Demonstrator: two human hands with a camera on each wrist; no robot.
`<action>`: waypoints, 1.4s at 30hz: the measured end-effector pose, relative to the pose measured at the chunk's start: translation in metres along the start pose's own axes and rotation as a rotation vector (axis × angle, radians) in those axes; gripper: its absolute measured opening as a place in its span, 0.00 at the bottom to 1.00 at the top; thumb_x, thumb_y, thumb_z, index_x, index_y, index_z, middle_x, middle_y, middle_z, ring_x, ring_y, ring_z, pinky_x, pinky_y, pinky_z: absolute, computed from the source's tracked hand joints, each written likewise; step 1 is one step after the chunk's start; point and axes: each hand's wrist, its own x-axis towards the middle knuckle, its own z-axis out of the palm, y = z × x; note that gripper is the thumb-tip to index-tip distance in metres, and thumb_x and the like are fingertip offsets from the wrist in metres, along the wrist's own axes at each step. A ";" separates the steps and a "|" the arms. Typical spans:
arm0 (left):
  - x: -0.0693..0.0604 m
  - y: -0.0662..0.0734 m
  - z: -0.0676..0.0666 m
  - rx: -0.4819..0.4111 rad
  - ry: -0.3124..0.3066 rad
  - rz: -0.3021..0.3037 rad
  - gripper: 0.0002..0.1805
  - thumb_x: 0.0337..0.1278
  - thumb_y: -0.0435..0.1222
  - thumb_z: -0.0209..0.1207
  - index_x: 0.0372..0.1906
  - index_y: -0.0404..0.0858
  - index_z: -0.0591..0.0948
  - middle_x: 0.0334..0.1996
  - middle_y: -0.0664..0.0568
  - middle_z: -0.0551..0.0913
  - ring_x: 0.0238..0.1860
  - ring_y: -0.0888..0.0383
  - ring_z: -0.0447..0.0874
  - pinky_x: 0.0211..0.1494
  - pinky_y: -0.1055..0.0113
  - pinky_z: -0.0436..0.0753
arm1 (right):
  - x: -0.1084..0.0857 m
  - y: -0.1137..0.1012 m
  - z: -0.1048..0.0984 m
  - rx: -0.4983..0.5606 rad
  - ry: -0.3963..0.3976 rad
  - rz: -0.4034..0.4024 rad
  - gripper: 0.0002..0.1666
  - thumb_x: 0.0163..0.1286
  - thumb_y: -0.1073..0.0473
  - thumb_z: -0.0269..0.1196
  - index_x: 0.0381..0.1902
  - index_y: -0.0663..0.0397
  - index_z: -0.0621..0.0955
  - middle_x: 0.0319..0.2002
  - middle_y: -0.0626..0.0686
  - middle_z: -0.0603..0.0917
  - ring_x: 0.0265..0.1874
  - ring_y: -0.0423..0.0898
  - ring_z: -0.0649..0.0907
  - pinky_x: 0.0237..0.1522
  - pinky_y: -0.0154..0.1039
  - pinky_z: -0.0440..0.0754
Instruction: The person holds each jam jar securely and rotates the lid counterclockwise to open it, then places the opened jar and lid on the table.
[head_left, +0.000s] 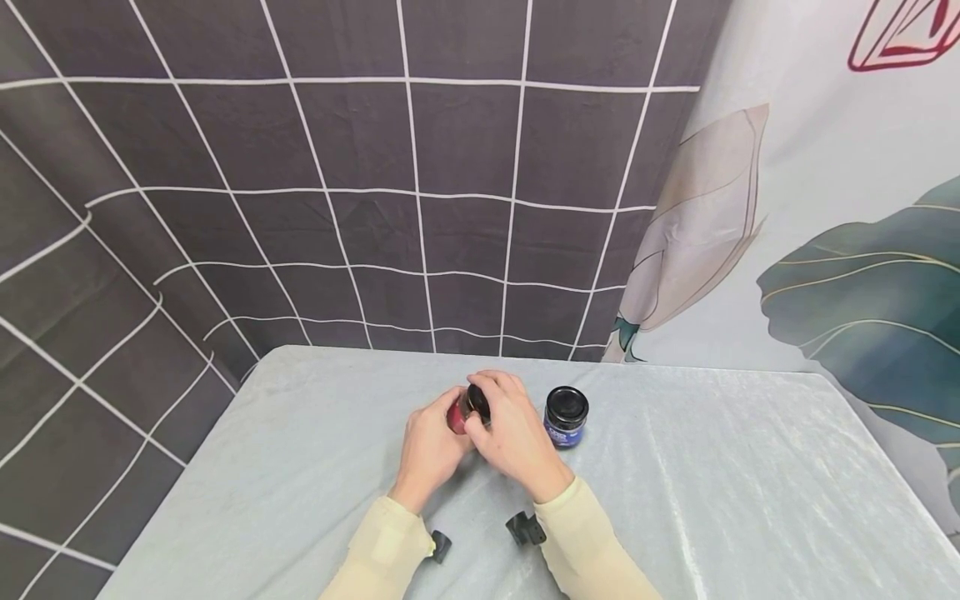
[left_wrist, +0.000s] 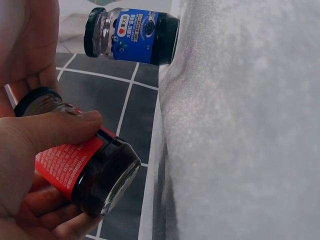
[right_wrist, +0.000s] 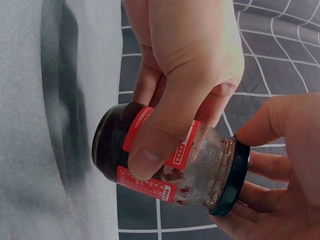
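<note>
A glass jar with a red label (right_wrist: 182,150), dark contents and a dark lid (right_wrist: 232,177) is held off the table between both hands. My left hand (head_left: 432,446) grips the jar's body, its thumb (left_wrist: 65,127) lying across the red label. At the lid, my right hand (head_left: 517,429) has its thumb and fingers curled around the rim. The lid sits on the jar's neck; whether it is loose cannot be told. Just right of my right hand, a second jar with a blue label (left_wrist: 135,37) and dark lid stands upright on the table, untouched.
A pale grey cloth covers the table (head_left: 712,483). Behind it hangs a dark curtain with a white grid (head_left: 465,142), and at the right a white curtain with leaf prints (head_left: 697,225). Black wrist-camera mounts (head_left: 525,528) project from the sleeves above the cloth.
</note>
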 end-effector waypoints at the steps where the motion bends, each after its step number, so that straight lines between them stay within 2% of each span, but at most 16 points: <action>1: 0.000 0.000 0.000 -0.001 0.000 0.000 0.21 0.46 0.37 0.71 0.50 0.43 0.86 0.40 0.52 0.90 0.38 0.54 0.88 0.42 0.57 0.84 | 0.000 0.000 0.000 0.001 0.001 -0.001 0.28 0.55 0.61 0.62 0.55 0.63 0.82 0.54 0.57 0.82 0.57 0.54 0.78 0.58 0.49 0.77; 12: 0.001 -0.001 0.001 -0.007 -0.004 -0.002 0.22 0.44 0.38 0.73 0.50 0.44 0.86 0.39 0.52 0.89 0.38 0.55 0.88 0.42 0.57 0.84 | 0.000 0.001 0.001 0.001 0.014 -0.020 0.27 0.54 0.62 0.62 0.54 0.63 0.82 0.53 0.57 0.82 0.55 0.55 0.78 0.57 0.50 0.78; 42: 0.001 -0.002 0.001 -0.019 -0.027 -0.037 0.24 0.44 0.40 0.74 0.52 0.45 0.85 0.41 0.52 0.89 0.40 0.55 0.88 0.45 0.57 0.85 | 0.001 0.001 -0.001 0.017 0.000 -0.003 0.27 0.55 0.63 0.62 0.55 0.62 0.82 0.54 0.57 0.81 0.56 0.54 0.77 0.57 0.49 0.78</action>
